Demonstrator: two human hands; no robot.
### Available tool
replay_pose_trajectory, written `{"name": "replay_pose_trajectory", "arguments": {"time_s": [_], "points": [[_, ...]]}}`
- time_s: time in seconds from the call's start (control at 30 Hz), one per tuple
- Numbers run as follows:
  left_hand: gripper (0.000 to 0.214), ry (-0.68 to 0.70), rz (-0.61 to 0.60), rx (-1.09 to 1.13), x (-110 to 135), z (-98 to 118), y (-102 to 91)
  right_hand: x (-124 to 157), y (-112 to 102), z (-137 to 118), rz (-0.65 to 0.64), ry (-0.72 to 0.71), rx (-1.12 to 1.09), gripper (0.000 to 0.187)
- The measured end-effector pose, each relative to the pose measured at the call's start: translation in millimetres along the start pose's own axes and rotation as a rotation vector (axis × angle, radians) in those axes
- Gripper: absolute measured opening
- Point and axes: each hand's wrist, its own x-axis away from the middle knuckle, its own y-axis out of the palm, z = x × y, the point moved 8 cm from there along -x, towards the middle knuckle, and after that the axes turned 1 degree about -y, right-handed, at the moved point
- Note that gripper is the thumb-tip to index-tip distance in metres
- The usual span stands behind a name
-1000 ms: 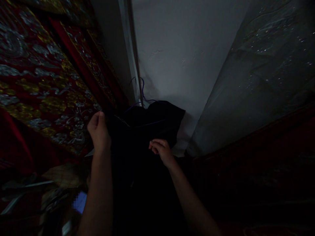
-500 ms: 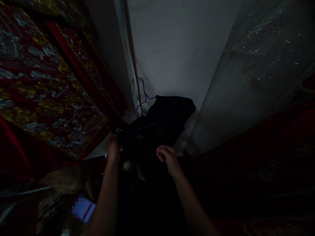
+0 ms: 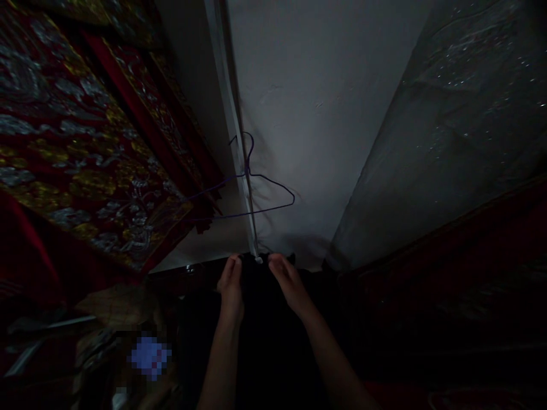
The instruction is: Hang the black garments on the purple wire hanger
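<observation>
A black garment (image 3: 256, 274) hangs between my hands, its upper edge pinched at two points. My left hand (image 3: 231, 280) is closed on the edge left of a small white tag (image 3: 258, 260). To the right of that tag, my right hand (image 3: 289, 279) grips the same edge. In the dimness the garment's lower part merges with the dark area below, so its exact kind is unclear. A thin purple wire hanger (image 3: 294, 198), bare of clothing, hangs just beyond my hands by a narrow pale upright strip (image 3: 231, 97).
Red cloth with gold and silver embroidery (image 3: 94, 176) hangs at the left. A pale wall (image 3: 307, 85) stands ahead, with glittering translucent sheeting (image 3: 436, 125) at the right. Low at the left lie a blurred lit screen (image 3: 149, 356) and dim clutter.
The black garment has come off the purple hanger and is now lower, nearer me. My left hand has moved right, closer to my right hand. The hanger now hangs bare.
</observation>
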Motion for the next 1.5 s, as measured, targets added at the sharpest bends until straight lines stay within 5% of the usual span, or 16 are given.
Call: {"name": "replay_pose_trajectory", "arguments": {"time_s": [0.1,0.23,0.4,0.5,0.6,0.73,0.83,0.9,1.0,1.1,1.2,1.3,1.4,1.5], "points": [[0.026,0.232,-0.149,-0.203,12,41,27.3,5,15,-17,-0.095,-0.062,-0.04,0.037],[0.02,0.502,-0.33,-0.488,25,90,58.1,-5,6,-34,0.004,-0.119,-0.001,0.061],[0.016,0.745,-0.307,-0.606,21,128,63.1,-20,12,-59,-0.28,-0.149,0.095,0.022],[0.022,0.53,-0.418,-0.538,6,107,52.1,-24,19,-67,-0.472,-0.024,0.034,0.023],[0.034,0.258,-0.632,-0.575,7,69,40.9,-39,15,-82,-0.489,0.034,-0.105,0.014],[0.035,0.151,-0.799,-0.743,22,47,28.5,-84,-12,-119,-0.262,-0.245,-0.048,0.014],[0.025,0.223,-0.761,-0.774,19,61,21.3,-118,-29,-133,-0.035,-0.491,0.134,0.026],[0.021,0.301,-0.658,-0.802,10,76,12.1,-139,-30,-117,0.03,-0.469,0.201,0.031],[0.02,0.316,-0.559,-0.855,-5,87,-6.1,-158,-24,-71,-0.017,-0.26,0.295,0.014],[0.02,0.231,-0.574,-0.86,-13,84,-23.3,-152,-29,-42,-0.046,-0.176,0.332,0.029],[0.024,0.179,-0.592,-0.853,-14,81,-34.8,-139,-37,-53,-0.025,-0.332,0.302,0.017],[0.028,0.118,-0.612,-0.864,-12,76,-36.8,-137,-31,-71,-0.044,-0.457,0.282,0.031],[0.032,0.073,-0.631,-0.885,-11,71,-34.7,-154,-16,-61,-0.101,-0.328,0.301,0.022],[0.029,0.045,-0.721,-0.988,-10,64,-33.6,-164,-13,-41,-0.105,-0.227,0.32,0.035]]}}
